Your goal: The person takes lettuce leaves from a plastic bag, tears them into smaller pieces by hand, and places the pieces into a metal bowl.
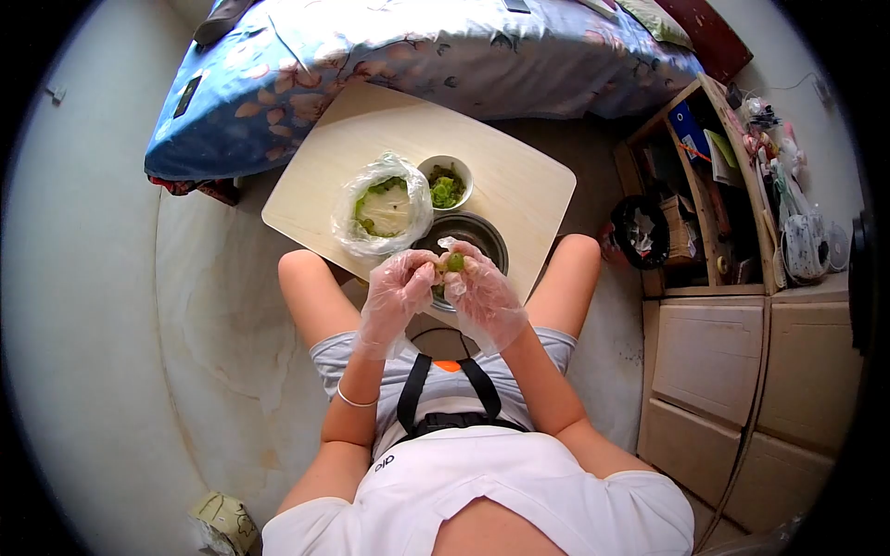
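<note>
Both my hands wear clear plastic gloves and meet above the near edge of a metal bowl point(489, 236). A small round green fruit, apparently a grape point(455, 262), is pinched in the fingers of my right hand point(482, 292). Right beside it, the fingers of my left hand point(399, 292) are pressed together; what they hold, if anything, is too small to make out. My hands partly hide the metal bowl and its contents. Left of it lies an open clear plastic bag point(348, 208) with green pieces inside. A white bowl point(468, 176) behind holds green and brownish bits.
The bowls and bag stand on a low, pale table point(510, 167) between my knees. Beyond it is a bed with a blue floral cover point(417, 79). On the right are a wooden shelf point(709, 185), a black-lined bin point(640, 250) and stacked boxes point(709, 361).
</note>
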Demonstrator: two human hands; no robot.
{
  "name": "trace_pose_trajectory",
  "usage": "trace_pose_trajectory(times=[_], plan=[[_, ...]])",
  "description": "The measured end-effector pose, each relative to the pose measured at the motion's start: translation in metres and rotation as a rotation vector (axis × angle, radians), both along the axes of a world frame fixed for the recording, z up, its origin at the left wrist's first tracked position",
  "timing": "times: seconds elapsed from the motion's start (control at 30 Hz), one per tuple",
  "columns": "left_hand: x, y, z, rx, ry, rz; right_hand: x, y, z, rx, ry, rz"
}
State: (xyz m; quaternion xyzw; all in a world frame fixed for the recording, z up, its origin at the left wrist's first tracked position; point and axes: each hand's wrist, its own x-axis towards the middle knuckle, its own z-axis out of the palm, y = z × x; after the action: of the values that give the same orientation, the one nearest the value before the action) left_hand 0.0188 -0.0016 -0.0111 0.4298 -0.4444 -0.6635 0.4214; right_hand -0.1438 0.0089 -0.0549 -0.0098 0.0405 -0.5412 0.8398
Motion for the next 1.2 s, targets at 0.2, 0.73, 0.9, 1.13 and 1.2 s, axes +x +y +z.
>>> trace_pose_trajectory(times=[0.2,0.73,0.9,1.13,1.2], plan=[[0.007,-0.005,-0.009,-0.067,-0.152,0.08,-0.002,0.002,-0.001,0.034,-0.072,0.003],[-0.004,0.002,0.026,-0.748,-0.768,0.03,0.0,0.002,-0.01,-0.093,0.583,-0.129],[-0.002,0.0,0.022,-0.859,-0.839,0.003,-0.002,0.003,-0.007,-0.068,0.732,-0.133],[-0.002,0.004,0.022,-0.922,-0.993,-0.017,-0.004,0.003,0.0,-0.111,0.838,-0.142],[-0.003,0.005,0.022,-0.944,-1.004,-0.011,-0.003,0.003,0.001,-0.113,0.842,-0.145]])
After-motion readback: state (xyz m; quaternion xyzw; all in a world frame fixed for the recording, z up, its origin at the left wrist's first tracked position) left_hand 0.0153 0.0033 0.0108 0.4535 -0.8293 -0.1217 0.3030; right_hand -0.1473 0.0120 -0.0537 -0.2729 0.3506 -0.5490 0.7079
